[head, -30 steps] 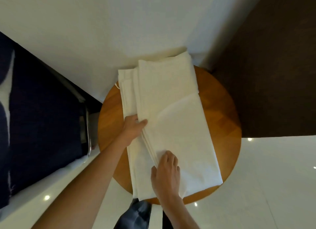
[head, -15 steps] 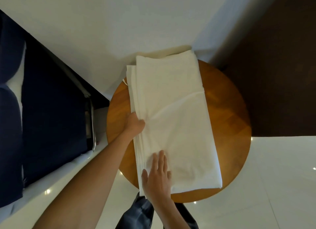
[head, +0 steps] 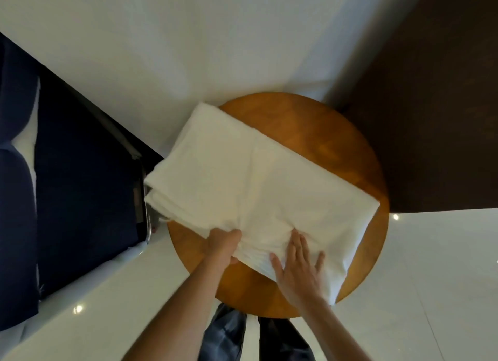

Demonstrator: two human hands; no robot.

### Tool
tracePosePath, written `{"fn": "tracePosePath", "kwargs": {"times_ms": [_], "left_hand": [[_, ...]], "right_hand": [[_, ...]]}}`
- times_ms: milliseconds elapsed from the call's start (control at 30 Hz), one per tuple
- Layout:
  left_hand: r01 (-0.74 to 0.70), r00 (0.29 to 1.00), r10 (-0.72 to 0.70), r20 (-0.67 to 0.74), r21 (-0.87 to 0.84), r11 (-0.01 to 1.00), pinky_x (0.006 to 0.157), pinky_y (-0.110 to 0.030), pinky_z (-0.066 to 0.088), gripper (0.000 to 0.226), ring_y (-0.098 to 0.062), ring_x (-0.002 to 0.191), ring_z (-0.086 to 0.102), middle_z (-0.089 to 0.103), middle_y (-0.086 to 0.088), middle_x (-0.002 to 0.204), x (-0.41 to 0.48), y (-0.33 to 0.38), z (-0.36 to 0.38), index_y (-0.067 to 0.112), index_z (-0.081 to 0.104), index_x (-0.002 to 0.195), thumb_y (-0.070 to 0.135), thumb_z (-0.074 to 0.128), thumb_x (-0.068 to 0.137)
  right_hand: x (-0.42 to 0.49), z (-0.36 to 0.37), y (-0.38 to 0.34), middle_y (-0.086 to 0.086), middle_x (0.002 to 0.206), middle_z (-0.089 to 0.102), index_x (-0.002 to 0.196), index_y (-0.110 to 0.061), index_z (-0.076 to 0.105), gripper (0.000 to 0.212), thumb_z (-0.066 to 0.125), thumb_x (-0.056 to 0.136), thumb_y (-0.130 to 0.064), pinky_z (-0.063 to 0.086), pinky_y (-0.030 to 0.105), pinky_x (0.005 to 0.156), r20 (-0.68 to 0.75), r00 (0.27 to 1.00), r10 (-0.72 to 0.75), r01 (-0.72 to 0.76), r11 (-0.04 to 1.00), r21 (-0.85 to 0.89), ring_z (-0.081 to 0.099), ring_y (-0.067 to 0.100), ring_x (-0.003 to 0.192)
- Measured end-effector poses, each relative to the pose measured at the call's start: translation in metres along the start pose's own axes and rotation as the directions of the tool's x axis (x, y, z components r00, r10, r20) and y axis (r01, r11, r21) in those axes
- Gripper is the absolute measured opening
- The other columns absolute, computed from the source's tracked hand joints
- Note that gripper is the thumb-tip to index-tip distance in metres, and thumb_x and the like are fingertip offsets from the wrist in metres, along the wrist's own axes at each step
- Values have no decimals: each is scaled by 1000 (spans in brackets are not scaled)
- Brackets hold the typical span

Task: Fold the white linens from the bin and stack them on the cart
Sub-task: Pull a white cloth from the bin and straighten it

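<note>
A: Where is the linen?
B: The folded white linen (head: pixel 258 188) lies slantwise across the round wooden tabletop (head: pixel 323 123). One end overhangs the tabletop's left rim and the other reaches its right rim.
A: And the left hand?
B: The left hand (head: pixel 223 243) is at the tabletop's near-left side, grip curled round the linen's near edge, pinching the stacked layers.
A: Right?
B: The right hand (head: pixel 296 266) is just beside it, toward the tabletop's near rim. Grip spread, fingers straight, palm flat on the cloth. The cloth puckers between the two hands.

Furnished room, hotel or home (cannot tell which): round wooden table (head: pixel 336 145), glossy white floor tiles (head: pixel 431 279), navy upholstery (head: pixel 80 199).
</note>
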State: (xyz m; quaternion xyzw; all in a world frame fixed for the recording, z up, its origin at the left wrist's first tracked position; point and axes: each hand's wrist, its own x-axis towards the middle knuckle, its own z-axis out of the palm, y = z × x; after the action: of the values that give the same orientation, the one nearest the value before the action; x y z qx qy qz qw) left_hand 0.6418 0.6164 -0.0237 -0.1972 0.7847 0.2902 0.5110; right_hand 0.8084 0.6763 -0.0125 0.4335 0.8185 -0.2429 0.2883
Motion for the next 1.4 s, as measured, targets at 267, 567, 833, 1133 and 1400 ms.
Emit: {"fn": "tracePosePath", "kwargs": {"times_ms": [267, 567, 833, 1133, 1400], "left_hand": [[69, 968, -144, 204, 338, 939, 61, -34, 61, 27, -23, 72, 71, 72, -10, 82, -44, -17, 50, 5, 63, 96, 32, 61, 92], [-442, 705, 702, 100, 836, 325, 81, -31, 47, 25, -22, 102, 55, 59, -8, 113, -26, 16, 6, 10, 55, 108, 30, 45, 97], [-429, 636, 724, 266, 902, 46, 112, -59, 19, 74, -37, 147, 17, 17, -15, 160, 12, -27, -3, 19, 27, 151, 60, 43, 92], [-429, 618, 765, 180, 893, 136, 104, -64, 31, 64, -41, 138, 36, 33, -19, 153, 15, -6, 17, 20, 33, 144, 56, 21, 92], [-248, 777, 591, -216, 757, 604, 117, -58, 4, 81, -35, 148, -9, -13, -12, 161, 30, -15, -22, 22, -5, 155, 62, 32, 95]], "right_hand": [[33, -51, 51, 2, 162, -8, 152, -9, -2, 63, 18, 103, -43, 1, 55, 118, -64, 998, 26, -35, 989, -140, -7, 22, 149], [55, -43, 52, 19, 145, 38, 130, -19, 41, 58, 68, 82, -34, 38, 64, 100, -274, 958, -86, 69, 995, -71, 38, 43, 132], [51, -26, 78, 14, 158, 21, 151, -22, 21, 71, 17, 92, -63, 26, 63, 108, -203, 970, -135, 99, 979, -178, 23, 38, 143], [74, -51, 50, 17, 154, 30, 146, -19, 32, 57, 19, 99, -48, 33, 59, 107, -273, 920, -282, 255, 958, -128, 31, 40, 140], [97, -62, 94, 17, 155, 22, 145, -19, 29, 66, 21, 92, -58, 23, 62, 111, -388, 920, -54, 41, 998, -43, 24, 41, 141]]}}
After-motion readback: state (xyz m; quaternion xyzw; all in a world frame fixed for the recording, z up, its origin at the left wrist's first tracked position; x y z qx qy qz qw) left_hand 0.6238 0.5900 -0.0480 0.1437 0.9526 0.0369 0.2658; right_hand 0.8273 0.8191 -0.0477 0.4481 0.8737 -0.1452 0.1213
